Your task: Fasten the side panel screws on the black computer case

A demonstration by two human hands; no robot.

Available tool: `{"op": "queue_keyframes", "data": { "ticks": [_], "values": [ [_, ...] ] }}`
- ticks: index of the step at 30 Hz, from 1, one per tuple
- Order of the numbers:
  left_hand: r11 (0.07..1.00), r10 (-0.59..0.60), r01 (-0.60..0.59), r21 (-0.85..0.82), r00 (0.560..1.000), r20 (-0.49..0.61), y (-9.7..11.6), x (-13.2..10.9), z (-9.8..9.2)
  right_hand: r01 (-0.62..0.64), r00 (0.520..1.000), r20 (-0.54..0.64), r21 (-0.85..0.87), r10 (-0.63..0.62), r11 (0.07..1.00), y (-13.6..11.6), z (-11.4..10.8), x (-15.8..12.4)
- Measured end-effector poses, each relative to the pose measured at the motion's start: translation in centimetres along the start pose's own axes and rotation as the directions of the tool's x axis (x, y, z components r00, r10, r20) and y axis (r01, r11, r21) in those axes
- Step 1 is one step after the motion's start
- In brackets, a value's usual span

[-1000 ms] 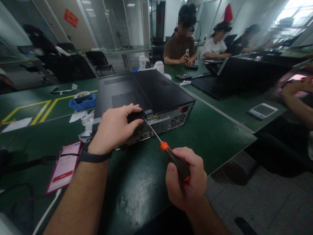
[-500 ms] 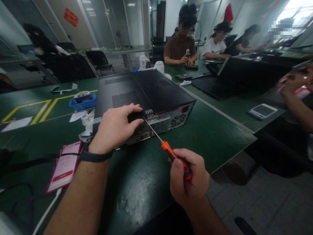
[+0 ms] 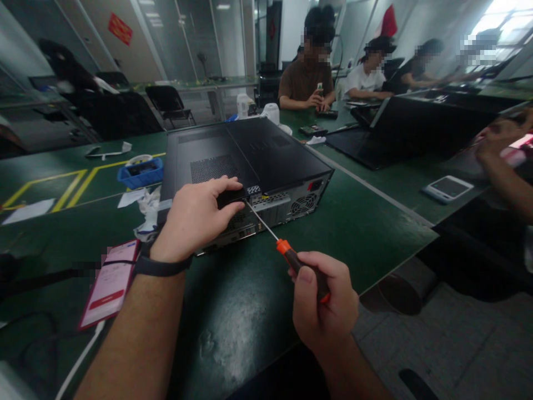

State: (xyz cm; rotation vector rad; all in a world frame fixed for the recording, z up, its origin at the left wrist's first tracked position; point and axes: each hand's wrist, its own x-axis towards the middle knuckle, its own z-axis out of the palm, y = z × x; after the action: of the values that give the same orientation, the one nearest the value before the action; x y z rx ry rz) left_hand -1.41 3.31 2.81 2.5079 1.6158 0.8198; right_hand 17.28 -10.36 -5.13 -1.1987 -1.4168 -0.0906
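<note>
A black desktop computer case lies flat on the green table, its rear panel with ports and a round fan grille facing me. My left hand, with a dark wristband, grips the near top edge of that panel, fingers above and thumb lower. In my right hand is a screwdriver with an orange and dark handle, fingers wrapped round it. Its thin shaft slants up and left to the rear panel, right beside my left thumb. The tip's exact contact is too small to make out.
To the left are a pink-screened phone with a white cable, crumpled white wrapping and a blue bin of small parts. A pale phone lies to the right. Several people sit along the table beyond a large black open casing.
The screwdriver handle has turned about its axis, showing more of its dark side. My right hand has shifted slightly right; my left hand stays put on the case.
</note>
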Motion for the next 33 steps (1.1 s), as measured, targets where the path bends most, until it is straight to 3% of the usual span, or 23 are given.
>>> {"op": "queue_keyframes", "data": {
  "ticks": [7,26,33],
  "values": [
    [1.000,-0.014,0.014,0.005,1.000,0.005,0.01,-0.05,0.00,-0.053,0.999,-0.008,0.018,0.053,0.998,0.23,0.02,-0.54],
    [1.000,-0.005,0.005,-0.009,1.000,-0.006,0.02,-0.05,0.00,-0.025,1.000,-0.003,0.035,0.025,0.999,0.09,-0.17,-0.42],
    [1.000,0.005,-0.005,0.000,1.000,0.002,-0.05,0.01,-0.01,0.047,0.999,0.002,0.082,-0.048,0.995,0.45,-0.09,-0.23]
  ]
}}
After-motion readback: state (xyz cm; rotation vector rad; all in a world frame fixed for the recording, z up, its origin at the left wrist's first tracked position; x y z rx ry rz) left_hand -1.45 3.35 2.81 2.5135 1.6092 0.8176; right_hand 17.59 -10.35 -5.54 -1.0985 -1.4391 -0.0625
